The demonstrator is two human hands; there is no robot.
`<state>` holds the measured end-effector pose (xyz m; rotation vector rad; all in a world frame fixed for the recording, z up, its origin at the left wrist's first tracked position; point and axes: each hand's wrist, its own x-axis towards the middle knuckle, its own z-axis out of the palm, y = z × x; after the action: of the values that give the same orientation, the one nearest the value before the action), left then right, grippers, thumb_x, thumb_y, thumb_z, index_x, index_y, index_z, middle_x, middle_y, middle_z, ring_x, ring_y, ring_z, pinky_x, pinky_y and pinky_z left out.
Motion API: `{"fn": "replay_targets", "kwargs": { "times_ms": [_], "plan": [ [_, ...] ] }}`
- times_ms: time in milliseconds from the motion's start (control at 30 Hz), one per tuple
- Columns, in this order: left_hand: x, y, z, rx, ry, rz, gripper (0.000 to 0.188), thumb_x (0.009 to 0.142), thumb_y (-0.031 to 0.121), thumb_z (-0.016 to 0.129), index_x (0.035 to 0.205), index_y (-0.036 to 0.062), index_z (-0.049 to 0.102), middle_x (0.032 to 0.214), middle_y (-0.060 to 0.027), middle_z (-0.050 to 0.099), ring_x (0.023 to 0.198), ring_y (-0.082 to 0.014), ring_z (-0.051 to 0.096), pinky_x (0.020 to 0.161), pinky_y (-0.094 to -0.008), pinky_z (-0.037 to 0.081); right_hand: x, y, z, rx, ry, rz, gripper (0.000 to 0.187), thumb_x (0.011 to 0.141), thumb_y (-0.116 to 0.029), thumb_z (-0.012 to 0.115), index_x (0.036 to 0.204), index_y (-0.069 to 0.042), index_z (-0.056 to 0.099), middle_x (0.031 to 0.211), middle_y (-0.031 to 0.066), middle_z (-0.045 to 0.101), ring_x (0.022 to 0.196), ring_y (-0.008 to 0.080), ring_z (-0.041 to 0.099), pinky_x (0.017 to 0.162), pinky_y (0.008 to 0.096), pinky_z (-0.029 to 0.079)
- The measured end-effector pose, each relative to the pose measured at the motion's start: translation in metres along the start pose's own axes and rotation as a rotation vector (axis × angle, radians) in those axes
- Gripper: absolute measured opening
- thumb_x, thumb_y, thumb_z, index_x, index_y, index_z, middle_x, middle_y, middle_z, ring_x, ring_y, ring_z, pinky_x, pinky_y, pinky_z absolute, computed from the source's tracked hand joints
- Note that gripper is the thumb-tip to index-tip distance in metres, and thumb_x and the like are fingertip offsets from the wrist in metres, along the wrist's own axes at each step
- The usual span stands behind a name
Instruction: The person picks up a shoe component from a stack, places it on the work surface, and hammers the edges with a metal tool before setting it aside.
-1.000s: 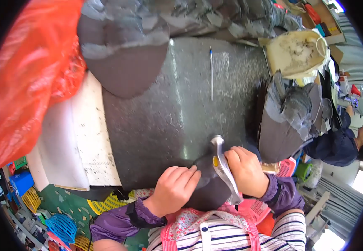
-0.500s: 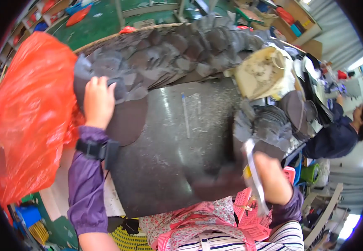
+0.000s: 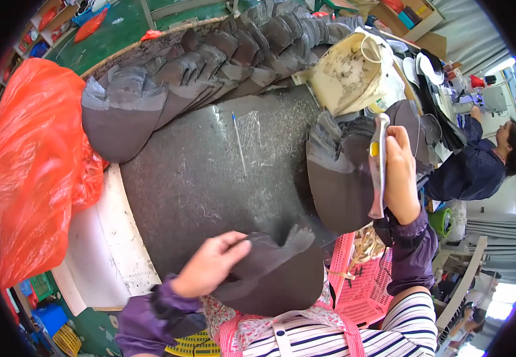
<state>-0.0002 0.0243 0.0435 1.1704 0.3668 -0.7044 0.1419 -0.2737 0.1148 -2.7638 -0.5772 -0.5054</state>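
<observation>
Low in front of me, my left hand (image 3: 213, 265) pinches a dark brim-shaped piece (image 3: 282, 282) with a grey, ragged inner edge; the piece hangs over the near edge of the black work board (image 3: 181, 196). My right hand (image 3: 402, 172) is closed around a long silver-grey tool (image 3: 379, 172) with a yellow part, held upright; its kind is unclear. Beside that tool, at the board's right, lies a stack of similar brim-shaped pieces (image 3: 338, 190). Overlapping piles of the same pieces (image 3: 121, 122) run along the board's far side.
A large red plastic bag (image 3: 35, 172) stands at the left. A stained cream container (image 3: 344, 74) sits at the far right of the board, and a white pen (image 3: 239, 143) lies on it. Near my right side is a pink basket (image 3: 368, 291). A co-worker (image 3: 469, 163) sits at the right.
My left hand has moved from the far-left pile down toward me and now holds a brim-shaped piece. My right hand has risen with the tool. The view has shifted slightly.
</observation>
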Motion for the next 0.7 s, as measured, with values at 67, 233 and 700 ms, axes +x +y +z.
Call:
{"fn": "replay_targets", "kwargs": {
  "times_ms": [67,233,700],
  "plan": [
    [0.004,-0.027,0.013,0.335,0.089,0.162,0.024,0.09,0.022,0.065,0.107,0.0044,0.064,0.086,-0.0016,0.062,0.078,-0.0145,0.059,0.068,-0.0293,0.048,-0.003,-0.009,-0.013,0.033,-0.028,0.012,0.021,0.073,0.009,0.065,0.09,0.004,0.055,0.089,0.0144,0.052,0.078,0.031,0.056,0.07,0.0351,0.047],
    [0.004,-0.027,0.014,1.347,0.273,0.453,0.026,0.083,0.015,0.07,0.103,0.0004,0.064,0.086,-0.0118,0.062,0.083,-0.0296,0.061,0.075,-0.035,0.05,-0.037,-0.054,-0.025,0.432,-0.351,0.178,0.023,0.074,0.008,0.066,0.095,0.002,0.059,0.087,0.0133,0.054,0.077,0.0298,0.06,0.066,0.0343,0.049],
    [0.048,0.003,-0.009,1.178,-0.123,0.743,0.02,0.072,0.004,0.07,0.091,0.0008,0.066,0.091,-0.0092,0.061,0.089,-0.0268,0.059,0.078,-0.0384,0.049,-0.099,-0.083,0.039,0.654,-0.778,-0.205,0.037,0.08,-0.001,0.068,0.114,0.001,0.054,0.091,0.0167,0.058,0.073,0.0334,0.062,0.06,0.0406,0.051]
  ]
}}
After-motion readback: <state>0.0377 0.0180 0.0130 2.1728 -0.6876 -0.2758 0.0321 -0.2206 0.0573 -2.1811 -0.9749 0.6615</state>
